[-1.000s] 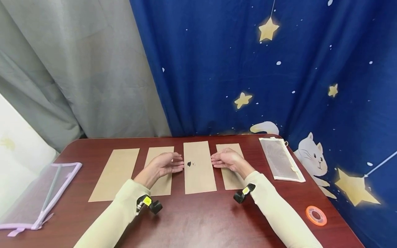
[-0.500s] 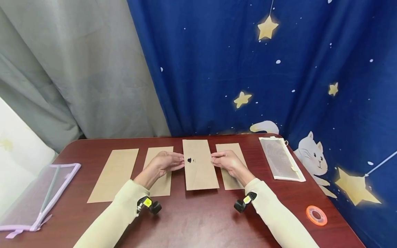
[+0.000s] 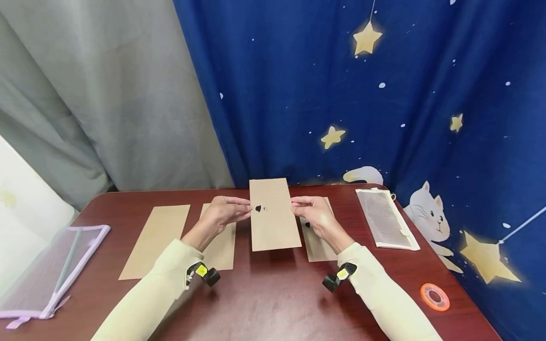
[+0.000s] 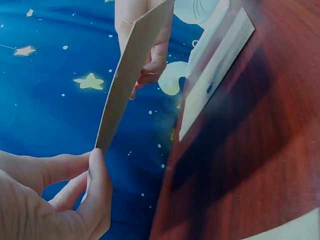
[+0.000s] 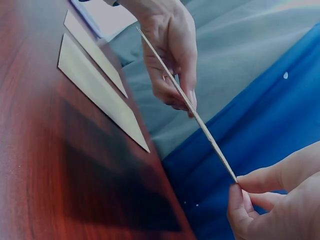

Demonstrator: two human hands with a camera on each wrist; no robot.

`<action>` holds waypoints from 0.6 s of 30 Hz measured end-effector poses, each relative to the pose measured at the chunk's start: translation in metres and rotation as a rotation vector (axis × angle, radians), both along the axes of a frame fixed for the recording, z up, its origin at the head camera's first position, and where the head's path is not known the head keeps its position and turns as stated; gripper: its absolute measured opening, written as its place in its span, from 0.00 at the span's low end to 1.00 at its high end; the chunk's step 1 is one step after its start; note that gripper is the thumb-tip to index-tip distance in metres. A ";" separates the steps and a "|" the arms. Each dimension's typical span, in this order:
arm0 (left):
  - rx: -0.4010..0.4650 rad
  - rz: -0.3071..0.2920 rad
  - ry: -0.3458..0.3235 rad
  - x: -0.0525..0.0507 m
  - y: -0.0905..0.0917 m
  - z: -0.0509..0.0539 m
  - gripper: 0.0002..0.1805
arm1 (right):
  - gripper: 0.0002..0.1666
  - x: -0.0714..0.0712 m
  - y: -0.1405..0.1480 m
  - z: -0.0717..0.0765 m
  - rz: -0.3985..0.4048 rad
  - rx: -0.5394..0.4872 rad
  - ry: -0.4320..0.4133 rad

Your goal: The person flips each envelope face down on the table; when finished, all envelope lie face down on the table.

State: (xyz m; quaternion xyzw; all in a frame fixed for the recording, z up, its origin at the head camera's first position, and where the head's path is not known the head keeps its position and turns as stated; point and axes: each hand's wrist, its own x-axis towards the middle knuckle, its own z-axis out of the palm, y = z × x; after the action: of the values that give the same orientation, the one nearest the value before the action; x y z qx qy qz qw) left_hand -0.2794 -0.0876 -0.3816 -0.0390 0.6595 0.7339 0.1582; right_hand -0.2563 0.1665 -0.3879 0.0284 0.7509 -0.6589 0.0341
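Observation:
Both hands hold up a brown kraft paper envelope [image 3: 275, 227], printed with a small black hat and a mark beside it. It hangs above the table, its shadow beneath. My left hand [image 3: 219, 215] pinches the left long edge between thumb and fingers. On the right long edge, my right hand [image 3: 317, 215] has the same kind of pinch, plain in the right wrist view. Similar brown envelopes lie flat on the table: one at the left [image 3: 155, 241], one partly behind the left hand [image 3: 223, 248], and one partly covered by the right hand [image 3: 317, 248].
A lilac mesh zip pouch [image 3: 95, 244] lies at the table's left. At the back right is a white-edged mesh pouch [image 3: 386, 218]. An orange ring-shaped roll [image 3: 435, 297] sits near the right edge. Curtains hang behind the dark red table [image 3: 264, 303].
The middle envelope, flat on the table a second ago, has been gripped by both side edges and lifted. Both hands have risen slightly with it.

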 end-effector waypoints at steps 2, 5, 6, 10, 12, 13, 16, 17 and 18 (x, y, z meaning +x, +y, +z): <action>-0.002 0.006 0.004 0.000 -0.002 0.002 0.21 | 0.21 0.000 -0.002 0.001 -0.007 -0.010 0.006; 0.006 -0.002 0.003 0.000 -0.004 0.004 0.22 | 0.21 0.000 -0.004 0.002 -0.013 -0.008 0.009; 0.012 -0.006 0.001 -0.001 -0.005 0.005 0.21 | 0.21 0.000 -0.004 0.002 -0.015 -0.010 0.009; 0.031 -0.021 -0.004 -0.002 -0.005 0.011 0.20 | 0.21 -0.001 -0.004 -0.002 -0.015 -0.018 0.008; 0.025 -0.027 -0.002 -0.003 -0.005 0.015 0.19 | 0.22 -0.002 -0.004 -0.007 -0.003 -0.036 0.001; 0.016 -0.030 0.001 -0.003 -0.005 0.017 0.19 | 0.22 -0.002 -0.005 -0.009 0.003 -0.051 -0.004; -0.023 -0.044 0.012 -0.003 -0.005 0.023 0.19 | 0.22 -0.004 -0.007 -0.016 0.009 -0.090 -0.012; -0.037 -0.049 0.015 -0.003 -0.004 0.025 0.19 | 0.22 -0.004 -0.008 -0.017 0.004 -0.101 -0.015; -0.051 -0.052 0.015 -0.003 -0.004 0.027 0.19 | 0.22 -0.005 -0.008 -0.019 -0.002 -0.107 -0.017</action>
State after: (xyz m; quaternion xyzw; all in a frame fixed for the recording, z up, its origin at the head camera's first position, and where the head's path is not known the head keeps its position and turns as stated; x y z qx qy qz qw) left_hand -0.2829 -0.0912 -0.3547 -0.0205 0.6800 0.7127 0.1711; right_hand -0.2609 0.1582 -0.4064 0.0330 0.7141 -0.6981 0.0414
